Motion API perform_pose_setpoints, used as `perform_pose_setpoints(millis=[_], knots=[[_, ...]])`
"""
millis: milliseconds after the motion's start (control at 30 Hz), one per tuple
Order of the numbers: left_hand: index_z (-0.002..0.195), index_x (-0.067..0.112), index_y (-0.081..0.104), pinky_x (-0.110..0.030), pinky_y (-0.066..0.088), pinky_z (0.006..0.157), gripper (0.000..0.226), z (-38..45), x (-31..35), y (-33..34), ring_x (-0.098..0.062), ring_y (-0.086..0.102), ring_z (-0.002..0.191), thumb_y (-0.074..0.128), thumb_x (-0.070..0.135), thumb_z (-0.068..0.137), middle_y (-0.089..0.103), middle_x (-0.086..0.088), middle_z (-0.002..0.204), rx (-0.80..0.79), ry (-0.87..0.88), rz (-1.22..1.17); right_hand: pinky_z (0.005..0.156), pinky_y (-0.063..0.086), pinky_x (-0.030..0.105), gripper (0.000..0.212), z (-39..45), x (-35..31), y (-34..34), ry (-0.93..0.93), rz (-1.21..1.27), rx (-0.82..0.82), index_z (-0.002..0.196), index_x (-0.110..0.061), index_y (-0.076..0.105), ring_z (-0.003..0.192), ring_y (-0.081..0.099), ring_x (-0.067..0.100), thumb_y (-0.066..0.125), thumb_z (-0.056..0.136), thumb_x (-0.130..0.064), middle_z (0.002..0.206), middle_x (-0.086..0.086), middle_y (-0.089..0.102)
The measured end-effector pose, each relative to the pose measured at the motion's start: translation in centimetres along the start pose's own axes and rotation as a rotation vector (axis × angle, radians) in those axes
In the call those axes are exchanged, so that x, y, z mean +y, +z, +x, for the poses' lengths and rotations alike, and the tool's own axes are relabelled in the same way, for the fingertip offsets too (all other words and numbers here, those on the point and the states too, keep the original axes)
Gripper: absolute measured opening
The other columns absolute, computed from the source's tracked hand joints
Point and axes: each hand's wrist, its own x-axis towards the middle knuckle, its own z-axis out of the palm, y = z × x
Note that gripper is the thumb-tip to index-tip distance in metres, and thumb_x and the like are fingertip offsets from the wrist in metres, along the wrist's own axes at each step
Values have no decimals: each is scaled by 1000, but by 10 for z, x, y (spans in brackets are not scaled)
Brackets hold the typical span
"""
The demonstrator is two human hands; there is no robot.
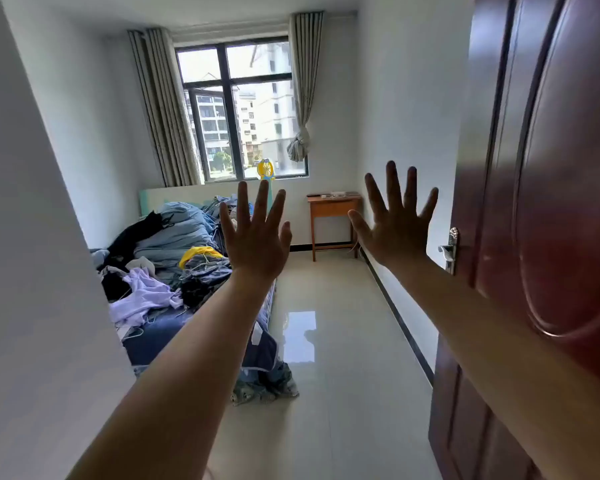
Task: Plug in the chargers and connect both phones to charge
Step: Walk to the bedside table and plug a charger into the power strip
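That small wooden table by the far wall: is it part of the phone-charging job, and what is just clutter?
Likely for the job:
small orange-brown wooden table, bearing small items too far to identify
white cable hanging beside it

Just lying about:
heaped clothes on the bed
grey curtains
dark red door

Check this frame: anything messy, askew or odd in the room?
Yes. The bed is buried under a loose pile of clothes and hangers, and bedding spills off its foot onto the floor. The right curtain is knotted up. Both hands, left hand and right hand, are empty and spread.
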Motion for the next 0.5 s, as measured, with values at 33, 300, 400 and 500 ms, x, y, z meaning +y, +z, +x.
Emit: perform_pose_setpoints(millis=[33,300,400,500], knots=[[136,22,31,-62,7,106,50,2,-2,-1,-40,17,135,48,28,90,28,-8,148,-3,-8,-4,105,6,66,60,2,-2,0,2,6,-6,139,-21,28,137,14,43,47,89,-46,150,18,23],[140,27,19,-53,-3,110,54,65,-43,108,-32,1,140,40,37,91,12,-2,153,-79,5,49,108,-2,61,63,65,3,106,13,-60,-81,142,-26,13,140,1,36,38,90,-51,154,12,8],[140,26,19,-54,-3,110,54,95,-58,156,-32,-1,140,38,40,91,12,-3,153,-106,53,41,109,-4,59,64,93,2,161,12,-94,-146,143,-27,7,141,-3,34,34,90,-54,155,10,3],[139,22,25,-54,-3,110,52,118,-67,210,-32,1,140,39,39,92,15,-5,153,-167,79,-1,110,-3,58,66,110,6,218,11,-120,-218,143,-27,7,141,-3,32,34,90,-54,155,9,2]])
